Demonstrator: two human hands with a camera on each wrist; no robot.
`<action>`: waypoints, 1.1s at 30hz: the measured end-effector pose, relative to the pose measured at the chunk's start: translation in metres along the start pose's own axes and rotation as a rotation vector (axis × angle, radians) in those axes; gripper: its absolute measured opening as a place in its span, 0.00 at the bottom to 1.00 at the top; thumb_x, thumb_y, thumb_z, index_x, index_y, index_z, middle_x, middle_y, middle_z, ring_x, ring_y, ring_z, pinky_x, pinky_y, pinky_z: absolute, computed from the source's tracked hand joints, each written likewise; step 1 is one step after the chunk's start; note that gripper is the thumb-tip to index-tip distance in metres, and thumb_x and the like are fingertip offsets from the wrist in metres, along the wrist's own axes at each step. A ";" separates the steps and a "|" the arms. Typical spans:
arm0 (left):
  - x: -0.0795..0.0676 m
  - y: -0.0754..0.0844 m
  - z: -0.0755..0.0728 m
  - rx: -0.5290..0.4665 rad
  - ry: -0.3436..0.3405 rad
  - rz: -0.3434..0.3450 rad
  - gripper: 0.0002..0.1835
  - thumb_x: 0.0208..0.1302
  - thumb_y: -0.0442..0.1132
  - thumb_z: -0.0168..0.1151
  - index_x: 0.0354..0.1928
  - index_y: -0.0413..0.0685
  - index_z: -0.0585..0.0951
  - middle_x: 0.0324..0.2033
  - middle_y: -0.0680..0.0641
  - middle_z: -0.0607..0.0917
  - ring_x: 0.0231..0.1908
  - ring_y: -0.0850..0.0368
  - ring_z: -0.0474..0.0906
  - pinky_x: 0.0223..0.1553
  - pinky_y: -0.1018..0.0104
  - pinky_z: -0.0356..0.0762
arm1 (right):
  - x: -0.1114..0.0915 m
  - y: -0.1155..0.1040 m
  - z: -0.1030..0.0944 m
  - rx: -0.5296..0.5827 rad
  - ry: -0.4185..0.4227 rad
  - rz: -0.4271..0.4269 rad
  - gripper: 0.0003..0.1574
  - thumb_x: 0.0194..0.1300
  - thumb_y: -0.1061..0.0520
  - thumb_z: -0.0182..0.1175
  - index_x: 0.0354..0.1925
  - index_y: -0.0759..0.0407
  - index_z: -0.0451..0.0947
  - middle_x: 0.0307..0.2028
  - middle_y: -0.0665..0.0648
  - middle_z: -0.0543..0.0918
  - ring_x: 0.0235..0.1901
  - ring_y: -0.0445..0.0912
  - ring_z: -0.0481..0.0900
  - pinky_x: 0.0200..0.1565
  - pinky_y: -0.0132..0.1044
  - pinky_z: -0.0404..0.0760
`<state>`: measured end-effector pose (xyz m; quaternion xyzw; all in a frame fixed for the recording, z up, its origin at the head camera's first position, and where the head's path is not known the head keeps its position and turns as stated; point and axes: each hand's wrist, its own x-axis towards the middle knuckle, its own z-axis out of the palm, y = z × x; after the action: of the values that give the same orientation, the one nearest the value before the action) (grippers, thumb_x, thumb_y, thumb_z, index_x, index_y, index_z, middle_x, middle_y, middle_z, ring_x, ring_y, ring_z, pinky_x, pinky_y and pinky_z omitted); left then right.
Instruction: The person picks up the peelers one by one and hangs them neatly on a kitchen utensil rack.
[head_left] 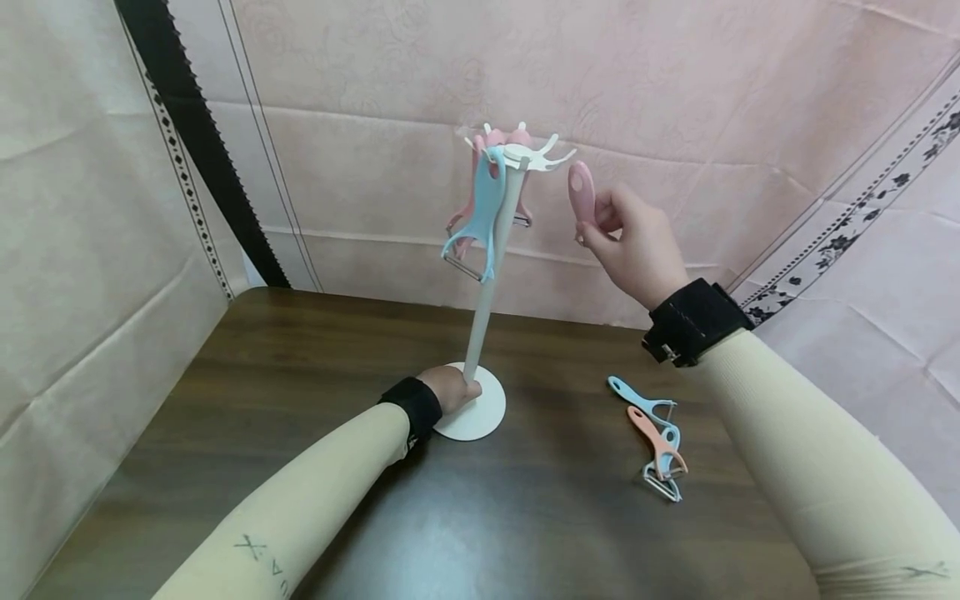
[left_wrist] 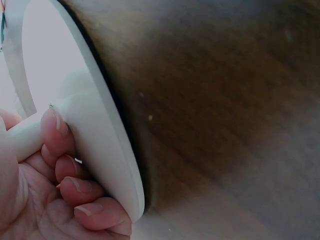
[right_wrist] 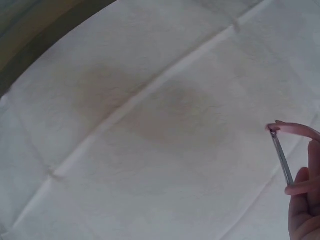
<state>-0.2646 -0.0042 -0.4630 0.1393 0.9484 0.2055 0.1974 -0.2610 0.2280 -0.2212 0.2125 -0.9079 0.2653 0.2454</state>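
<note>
Beside the top of the white stand [head_left: 484, 308], a pink peeler [head_left: 582, 190] stood handle-up in the right hand [head_left: 636, 242].
The right hand's thumb and fingers pinched it low, near its blade end, presumably to leave the handle's hole uncovered on the side near the stand's hooks [head_left: 542, 158]. At the stand's foot, the left hand [head_left: 450, 388] curled round the pole just above the round base [head_left: 489, 408], likely to steady something tall and top-laden. A blue peeler [head_left: 487, 196] and pink peelers [head_left: 519, 135] hung from the stand, blades down; two blue peelers [head_left: 630, 392] and an orange peeler [head_left: 647, 429] lay to its right on the table [head_left: 360, 500], apparently within easy reach.
</note>
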 end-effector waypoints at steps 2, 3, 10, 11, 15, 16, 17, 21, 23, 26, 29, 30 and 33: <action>-0.001 0.000 0.000 0.013 0.008 0.011 0.26 0.69 0.54 0.45 0.42 0.38 0.84 0.36 0.46 0.82 0.36 0.51 0.74 0.46 0.59 0.71 | 0.005 -0.006 -0.001 0.016 0.017 0.005 0.13 0.66 0.56 0.62 0.46 0.57 0.73 0.32 0.50 0.81 0.34 0.39 0.79 0.35 0.31 0.72; -0.001 0.000 0.001 0.015 0.011 0.012 0.26 0.69 0.53 0.45 0.42 0.38 0.84 0.35 0.46 0.82 0.36 0.51 0.74 0.46 0.59 0.71 | 0.007 -0.009 -0.001 0.024 0.021 0.009 0.13 0.66 0.55 0.62 0.47 0.57 0.73 0.33 0.50 0.81 0.34 0.38 0.80 0.34 0.31 0.72; -0.001 0.000 0.005 -0.012 0.029 0.006 0.26 0.70 0.55 0.46 0.36 0.41 0.85 0.32 0.48 0.82 0.36 0.51 0.75 0.46 0.56 0.71 | 0.019 -0.026 -0.003 0.062 0.034 0.012 0.11 0.67 0.53 0.60 0.45 0.56 0.74 0.31 0.48 0.82 0.33 0.37 0.80 0.35 0.31 0.72; -0.001 0.000 0.006 -0.016 0.029 0.005 0.26 0.70 0.55 0.46 0.36 0.41 0.85 0.32 0.48 0.82 0.36 0.51 0.75 0.46 0.56 0.71 | 0.020 -0.028 -0.002 0.067 0.034 0.009 0.11 0.67 0.53 0.60 0.44 0.56 0.74 0.31 0.48 0.82 0.32 0.37 0.80 0.35 0.31 0.72; -0.002 0.001 0.005 -0.020 0.035 -0.003 0.25 0.69 0.55 0.47 0.37 0.41 0.85 0.33 0.48 0.82 0.36 0.51 0.75 0.47 0.56 0.71 | 0.021 -0.033 -0.001 0.078 0.035 0.002 0.10 0.67 0.55 0.60 0.44 0.57 0.73 0.32 0.47 0.82 0.32 0.36 0.80 0.34 0.30 0.73; -0.001 0.001 0.005 -0.024 0.036 -0.007 0.25 0.69 0.55 0.47 0.37 0.41 0.85 0.34 0.48 0.82 0.36 0.51 0.75 0.47 0.56 0.71 | 0.021 -0.034 -0.001 0.080 0.040 0.000 0.10 0.67 0.55 0.60 0.44 0.57 0.73 0.32 0.48 0.82 0.32 0.36 0.80 0.35 0.30 0.73; -0.001 0.000 0.005 -0.023 0.037 -0.009 0.25 0.69 0.55 0.47 0.38 0.41 0.85 0.34 0.48 0.82 0.36 0.51 0.75 0.47 0.56 0.71 | 0.021 -0.035 -0.001 0.085 0.050 -0.003 0.10 0.67 0.56 0.60 0.44 0.58 0.73 0.32 0.48 0.82 0.32 0.36 0.80 0.35 0.30 0.72; 0.002 -0.002 0.007 -0.030 0.031 -0.021 0.25 0.68 0.56 0.47 0.41 0.41 0.84 0.36 0.48 0.83 0.37 0.51 0.75 0.47 0.56 0.71 | 0.022 -0.038 -0.003 0.114 0.098 0.001 0.09 0.67 0.57 0.59 0.44 0.58 0.73 0.32 0.48 0.82 0.32 0.37 0.79 0.35 0.31 0.71; 0.003 -0.002 0.007 -0.028 0.030 -0.017 0.26 0.68 0.56 0.47 0.42 0.41 0.84 0.36 0.48 0.83 0.37 0.51 0.75 0.47 0.56 0.71 | 0.021 -0.041 -0.003 0.125 0.119 0.009 0.10 0.66 0.57 0.60 0.44 0.58 0.73 0.32 0.48 0.82 0.33 0.38 0.78 0.36 0.31 0.72; 0.001 -0.002 0.005 -0.031 0.027 -0.018 0.26 0.68 0.56 0.47 0.44 0.40 0.83 0.36 0.48 0.82 0.36 0.51 0.75 0.46 0.56 0.72 | 0.021 -0.044 -0.002 0.126 0.130 0.014 0.10 0.66 0.55 0.62 0.43 0.58 0.74 0.34 0.48 0.81 0.35 0.38 0.78 0.38 0.31 0.73; 0.000 -0.002 0.004 -0.032 0.025 -0.021 0.26 0.68 0.56 0.48 0.44 0.40 0.83 0.34 0.48 0.82 0.35 0.51 0.75 0.44 0.58 0.72 | 0.021 -0.047 -0.001 0.125 0.130 0.013 0.11 0.65 0.56 0.62 0.43 0.58 0.74 0.35 0.48 0.80 0.37 0.38 0.79 0.40 0.31 0.75; -0.001 -0.002 0.003 -0.034 0.025 -0.020 0.26 0.68 0.55 0.48 0.43 0.40 0.83 0.34 0.48 0.82 0.35 0.51 0.75 0.43 0.58 0.72 | 0.021 -0.047 -0.001 0.126 0.130 0.012 0.10 0.65 0.56 0.62 0.43 0.58 0.74 0.36 0.48 0.80 0.37 0.38 0.79 0.40 0.31 0.75; 0.000 -0.002 0.003 -0.044 0.018 -0.030 0.25 0.68 0.56 0.49 0.44 0.40 0.83 0.33 0.48 0.81 0.35 0.51 0.75 0.43 0.58 0.72 | 0.021 -0.047 0.000 0.129 0.139 -0.001 0.10 0.65 0.58 0.62 0.44 0.59 0.76 0.35 0.49 0.80 0.36 0.38 0.78 0.41 0.31 0.75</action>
<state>-0.2631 -0.0047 -0.4661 0.1189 0.9473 0.2245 0.1951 -0.2536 0.1863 -0.1917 0.2094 -0.8696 0.3370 0.2939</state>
